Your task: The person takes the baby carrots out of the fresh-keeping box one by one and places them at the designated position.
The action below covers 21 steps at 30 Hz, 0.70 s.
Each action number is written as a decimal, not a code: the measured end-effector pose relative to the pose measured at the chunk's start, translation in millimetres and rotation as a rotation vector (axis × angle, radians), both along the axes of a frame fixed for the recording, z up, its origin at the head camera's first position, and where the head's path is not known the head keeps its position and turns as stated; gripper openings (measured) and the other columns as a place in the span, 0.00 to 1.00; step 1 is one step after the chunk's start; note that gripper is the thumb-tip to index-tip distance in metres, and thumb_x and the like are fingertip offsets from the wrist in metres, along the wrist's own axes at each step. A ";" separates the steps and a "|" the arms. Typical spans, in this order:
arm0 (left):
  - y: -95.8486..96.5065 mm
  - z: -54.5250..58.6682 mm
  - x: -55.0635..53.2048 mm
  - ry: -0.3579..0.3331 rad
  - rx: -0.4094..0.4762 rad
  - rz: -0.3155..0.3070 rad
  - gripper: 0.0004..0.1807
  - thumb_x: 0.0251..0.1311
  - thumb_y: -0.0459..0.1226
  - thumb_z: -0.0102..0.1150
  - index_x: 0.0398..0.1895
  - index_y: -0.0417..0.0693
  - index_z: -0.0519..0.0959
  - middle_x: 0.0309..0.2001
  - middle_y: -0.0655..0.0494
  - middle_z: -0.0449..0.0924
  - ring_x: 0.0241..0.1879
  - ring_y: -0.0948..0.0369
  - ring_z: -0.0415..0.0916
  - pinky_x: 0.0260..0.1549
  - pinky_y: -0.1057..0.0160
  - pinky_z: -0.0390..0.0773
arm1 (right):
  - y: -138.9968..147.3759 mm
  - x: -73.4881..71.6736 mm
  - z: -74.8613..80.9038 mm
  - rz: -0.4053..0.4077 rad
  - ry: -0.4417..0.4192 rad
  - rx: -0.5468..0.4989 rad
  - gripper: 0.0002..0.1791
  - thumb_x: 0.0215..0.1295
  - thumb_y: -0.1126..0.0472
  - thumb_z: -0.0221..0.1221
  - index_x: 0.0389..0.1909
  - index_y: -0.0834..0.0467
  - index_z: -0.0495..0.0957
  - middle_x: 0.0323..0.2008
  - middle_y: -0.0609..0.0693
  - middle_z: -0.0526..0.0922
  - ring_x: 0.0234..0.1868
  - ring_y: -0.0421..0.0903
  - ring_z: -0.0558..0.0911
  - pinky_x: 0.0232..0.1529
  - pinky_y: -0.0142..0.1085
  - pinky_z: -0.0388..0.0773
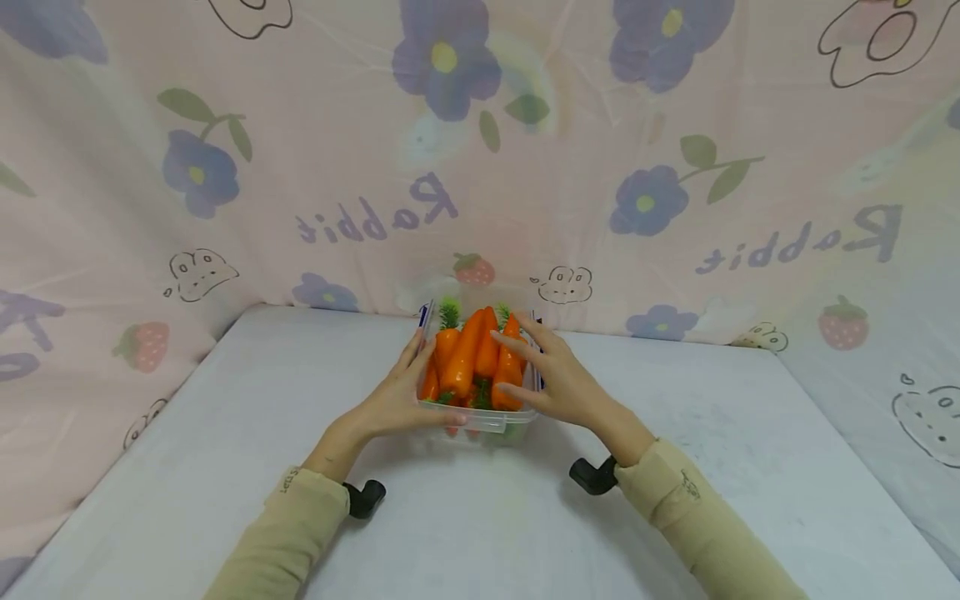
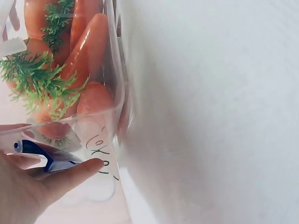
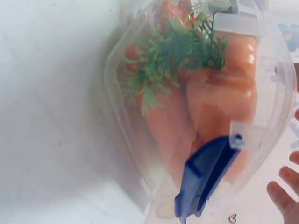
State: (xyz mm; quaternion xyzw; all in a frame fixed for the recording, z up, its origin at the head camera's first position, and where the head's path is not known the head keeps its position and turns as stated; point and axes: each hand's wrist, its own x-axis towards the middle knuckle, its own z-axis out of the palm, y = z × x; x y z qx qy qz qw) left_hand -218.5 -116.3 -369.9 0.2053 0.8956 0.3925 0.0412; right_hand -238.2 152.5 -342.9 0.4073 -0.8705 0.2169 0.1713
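Observation:
A clear plastic box (image 1: 480,423) stands on the table, filled with glossy orange carrots (image 1: 468,354) that have feathery green tops. My left hand (image 1: 397,398) holds the box at its near left corner, thumb along the front and fingers at the left side. In the left wrist view, its fingers lie around a blue latch (image 2: 46,156) on the box wall. My right hand (image 1: 566,379) reaches over the right rim with spread fingers close above the carrots. Another blue latch (image 3: 205,172) hangs down at the side in the right wrist view.
The box rests on a white tabletop (image 1: 720,500). Behind it hangs a pale fabric backdrop (image 1: 540,167) printed with flowers and lettering. A black curved piece (image 1: 367,498) sits at the left wrist, and a second black piece (image 1: 592,477) at the right.

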 end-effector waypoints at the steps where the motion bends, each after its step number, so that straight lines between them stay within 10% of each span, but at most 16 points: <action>1: -0.1 -0.3 0.2 0.006 0.002 0.000 0.67 0.41 0.61 0.71 0.77 0.46 0.41 0.77 0.48 0.23 0.75 0.41 0.33 0.66 0.34 0.51 | -2.7 -0.8 0.4 0.024 -0.002 -0.004 0.36 0.57 0.51 0.68 0.67 0.53 0.69 0.74 0.58 0.54 0.71 0.62 0.59 0.66 0.62 0.60; 21: 0.2 -3.8 1.2 0.008 -0.012 0.039 0.68 0.40 0.64 0.70 0.78 0.52 0.38 0.77 0.53 0.27 0.74 0.41 0.41 0.64 0.34 0.57 | -36.2 -19.1 1.4 0.232 -0.016 0.147 0.29 0.55 0.51 0.68 0.60 0.52 0.76 0.67 0.61 0.66 0.69 0.58 0.65 0.64 0.60 0.64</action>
